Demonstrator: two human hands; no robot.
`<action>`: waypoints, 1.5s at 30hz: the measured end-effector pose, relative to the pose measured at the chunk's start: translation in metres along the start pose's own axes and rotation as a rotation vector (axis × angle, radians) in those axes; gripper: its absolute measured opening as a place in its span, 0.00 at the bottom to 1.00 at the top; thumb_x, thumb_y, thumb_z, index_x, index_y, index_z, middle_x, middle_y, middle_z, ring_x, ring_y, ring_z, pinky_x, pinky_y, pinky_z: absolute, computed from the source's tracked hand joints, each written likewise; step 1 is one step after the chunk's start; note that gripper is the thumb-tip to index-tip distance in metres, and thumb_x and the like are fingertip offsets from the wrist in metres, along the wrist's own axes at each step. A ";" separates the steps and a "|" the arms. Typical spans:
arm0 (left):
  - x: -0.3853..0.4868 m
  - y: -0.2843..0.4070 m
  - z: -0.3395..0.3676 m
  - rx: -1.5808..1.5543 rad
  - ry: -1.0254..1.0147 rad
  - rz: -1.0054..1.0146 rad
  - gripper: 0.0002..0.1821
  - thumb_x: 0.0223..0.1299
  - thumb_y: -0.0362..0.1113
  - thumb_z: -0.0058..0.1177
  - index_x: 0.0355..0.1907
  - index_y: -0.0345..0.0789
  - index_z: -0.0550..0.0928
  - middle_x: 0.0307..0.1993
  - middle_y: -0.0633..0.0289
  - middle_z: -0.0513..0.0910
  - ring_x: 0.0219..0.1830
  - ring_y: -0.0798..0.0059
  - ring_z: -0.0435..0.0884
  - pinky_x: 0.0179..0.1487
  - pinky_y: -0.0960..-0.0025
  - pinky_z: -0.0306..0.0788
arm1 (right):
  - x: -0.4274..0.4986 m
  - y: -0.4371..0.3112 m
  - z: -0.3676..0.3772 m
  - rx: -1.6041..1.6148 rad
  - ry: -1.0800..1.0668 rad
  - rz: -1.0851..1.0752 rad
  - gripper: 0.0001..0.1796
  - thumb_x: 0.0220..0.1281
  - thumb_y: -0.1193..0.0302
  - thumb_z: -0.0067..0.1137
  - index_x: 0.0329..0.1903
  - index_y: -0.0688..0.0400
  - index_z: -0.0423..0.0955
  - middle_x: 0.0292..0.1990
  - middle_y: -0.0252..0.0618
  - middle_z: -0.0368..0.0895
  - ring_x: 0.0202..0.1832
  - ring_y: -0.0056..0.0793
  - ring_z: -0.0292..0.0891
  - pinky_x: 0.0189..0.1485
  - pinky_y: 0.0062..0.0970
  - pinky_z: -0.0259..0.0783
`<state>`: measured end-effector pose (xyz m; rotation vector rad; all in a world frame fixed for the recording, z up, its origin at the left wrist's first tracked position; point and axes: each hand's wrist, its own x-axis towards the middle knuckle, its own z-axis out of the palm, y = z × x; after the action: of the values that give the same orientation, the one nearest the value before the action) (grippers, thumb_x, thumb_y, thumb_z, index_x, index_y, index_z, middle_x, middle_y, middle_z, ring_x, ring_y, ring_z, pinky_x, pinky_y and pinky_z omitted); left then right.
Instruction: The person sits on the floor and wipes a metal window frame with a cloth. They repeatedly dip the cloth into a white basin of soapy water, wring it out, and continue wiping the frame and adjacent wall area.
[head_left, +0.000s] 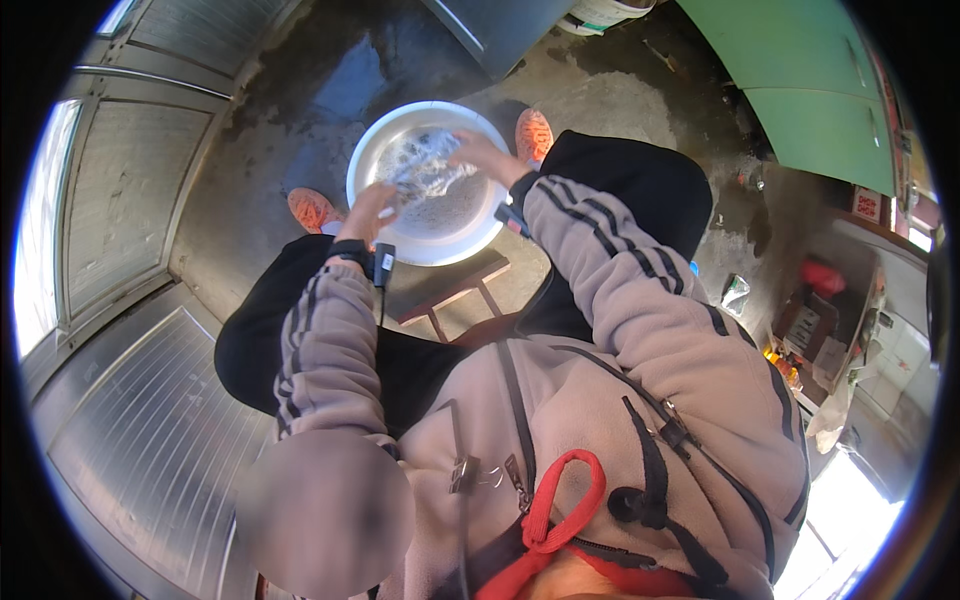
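A round white basin stands on the floor between my feet, with greyish, cloudy water in it. A wet, crumpled whitish cloth lies across the middle of the basin. My right hand reaches over the far right side, its fingers closed on the upper right part of the cloth. My left hand is at the left rim with curled fingers beside the cloth's left end. Blur hides whether those fingers grip it. Black bands with small devices circle both wrists.
Orange shoes flank the basin. A low wooden stool frame lies between my knees. Panelled metal doors line the left, and a green cabinet stands at upper right. The concrete floor has dark wet patches. A white bucket is beyond.
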<state>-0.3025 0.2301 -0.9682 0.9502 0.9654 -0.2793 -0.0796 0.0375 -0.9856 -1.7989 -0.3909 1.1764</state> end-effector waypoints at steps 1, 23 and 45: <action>0.010 -0.010 -0.001 0.056 0.088 -0.108 0.33 0.72 0.46 0.67 0.75 0.43 0.73 0.67 0.60 0.76 0.69 0.61 0.75 0.59 0.50 0.79 | 0.005 0.023 0.012 -0.269 0.119 0.092 0.47 0.54 0.64 0.79 0.77 0.65 0.72 0.63 0.54 0.86 0.64 0.45 0.84 0.65 0.40 0.78; 0.109 -0.063 0.038 -0.363 0.057 -0.088 0.22 0.80 0.41 0.53 0.68 0.32 0.81 0.55 0.56 0.88 0.57 0.61 0.88 0.60 0.53 0.82 | 0.018 0.054 0.099 -0.137 0.193 0.382 0.37 0.66 0.38 0.71 0.55 0.63 0.89 0.47 0.50 0.94 0.51 0.42 0.92 0.52 0.38 0.84; 0.123 -0.088 0.001 -0.670 -0.155 -0.096 0.21 0.86 0.50 0.49 0.65 0.38 0.81 0.58 0.57 0.87 0.60 0.62 0.87 0.65 0.54 0.82 | 0.014 0.048 0.135 0.071 0.157 0.091 0.33 0.76 0.42 0.62 0.60 0.60 0.88 0.51 0.44 0.93 0.54 0.37 0.88 0.61 0.35 0.79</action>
<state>-0.2837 0.2013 -1.1157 0.2662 0.8766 -0.0925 -0.1970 0.0920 -1.0492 -1.8482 -0.1748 1.0881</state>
